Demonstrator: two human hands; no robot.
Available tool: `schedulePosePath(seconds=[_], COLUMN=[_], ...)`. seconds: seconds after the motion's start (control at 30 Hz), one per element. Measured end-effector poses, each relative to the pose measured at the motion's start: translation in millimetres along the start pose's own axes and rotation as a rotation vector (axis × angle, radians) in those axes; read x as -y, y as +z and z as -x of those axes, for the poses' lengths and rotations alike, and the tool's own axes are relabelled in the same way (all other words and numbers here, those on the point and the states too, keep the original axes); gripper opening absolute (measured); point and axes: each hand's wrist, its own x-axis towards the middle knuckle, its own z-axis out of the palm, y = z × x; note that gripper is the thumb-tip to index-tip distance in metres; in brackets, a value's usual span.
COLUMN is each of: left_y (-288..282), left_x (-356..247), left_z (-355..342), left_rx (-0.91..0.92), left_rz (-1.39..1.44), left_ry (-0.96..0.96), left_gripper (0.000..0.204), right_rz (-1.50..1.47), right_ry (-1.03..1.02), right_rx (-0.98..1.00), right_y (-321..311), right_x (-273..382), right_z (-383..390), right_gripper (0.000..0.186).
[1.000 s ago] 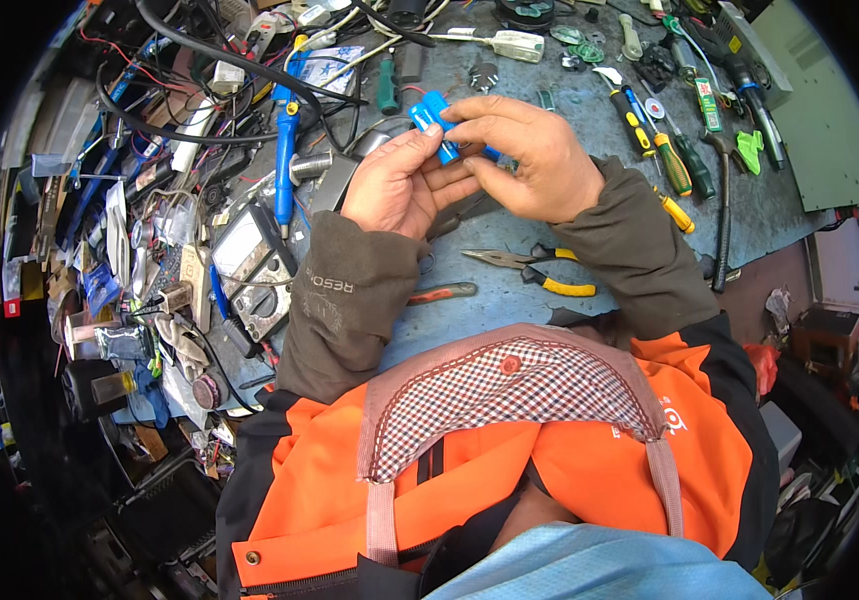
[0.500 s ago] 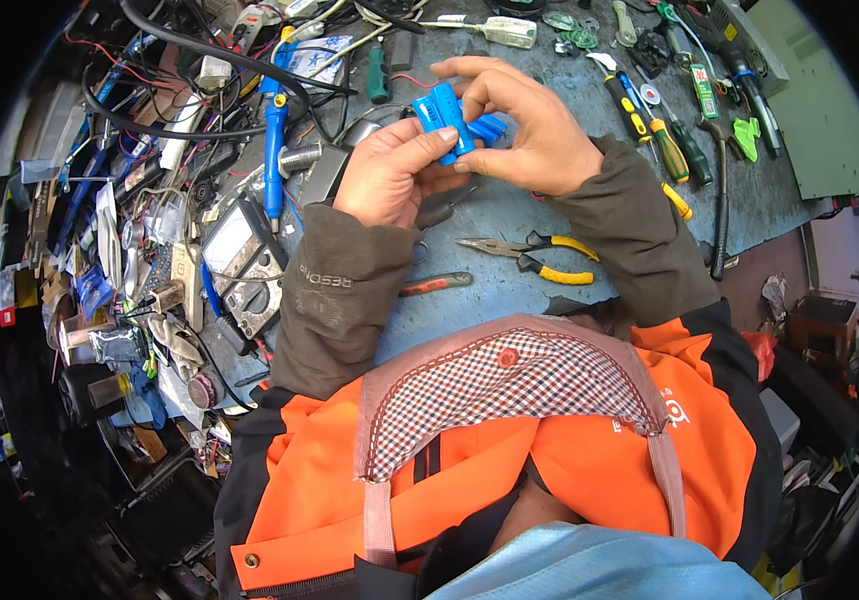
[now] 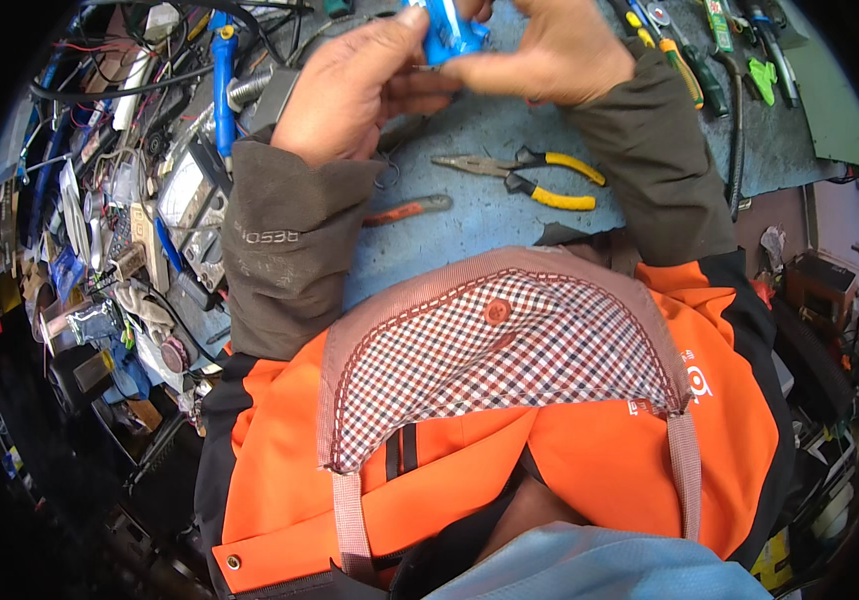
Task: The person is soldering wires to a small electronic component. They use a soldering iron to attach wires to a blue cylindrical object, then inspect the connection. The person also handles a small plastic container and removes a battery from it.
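Observation:
At the top edge, both hands hold blue cylindrical cells (image 3: 451, 28), partly cut off by the frame and blurred. My left hand (image 3: 345, 90) is closed on them, thumb on top, fingers curled underneath. My right hand (image 3: 560, 60) grips them from the right, its thumb along their lower end and its upper fingers partly out of view. On the blue-grey bench (image 3: 420, 250) below the hands lie yellow-handled needle-nose pliers (image 3: 560, 195) and a red-and-grey tool (image 3: 400, 213). A blue tubular tool (image 3: 223, 85) lies left of my left hand.
Tangled cables (image 3: 150, 95), a multimeter (image 3: 195, 190) and dense clutter fill the left side. Screwdrivers (image 3: 685, 75) and a green clip (image 3: 761, 80) lie at the upper right, beside a pale green panel (image 3: 845, 120). An apron (image 3: 500, 370) covers the front of my orange jacket.
The view has shifted, so the hands and cells now sit higher, partly past the top edge. The cells have turned in my fingers, and my right hand is now blurred.

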Motion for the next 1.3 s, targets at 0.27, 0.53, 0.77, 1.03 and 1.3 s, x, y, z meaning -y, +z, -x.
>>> schedulePosePath(seconds=[0.27, 0.53, 0.77, 1.03, 1.3], left_y=[8, 11, 2, -2, 19], left_x=[18, 50, 33, 31, 53], left_z=[58, 58, 62, 67, 62], left_rx=[0.099, 0.175, 0.187, 0.116, 0.049], left_rz=[-1.044, -1.245, -1.444, -1.259, -1.187], left_ry=[0.337, 0.455, 0.408, 0.352, 0.310], left_gripper=[0.024, 0.023, 0.026, 0.054, 0.074], right_rz=[-0.357, -0.689, 0.117, 0.114, -0.001], right_ry=[0.458, 0.898, 0.707, 0.458, 0.633], right_rx=[-0.210, 0.134, 0.113, 0.231, 0.226], right_y=[-28, 40, 18, 46, 38], right_x=[83, 106, 93, 70, 73], right_z=[31, 101, 107, 99, 107], right_gripper=[0.045, 0.045, 0.039, 0.051, 0.052])
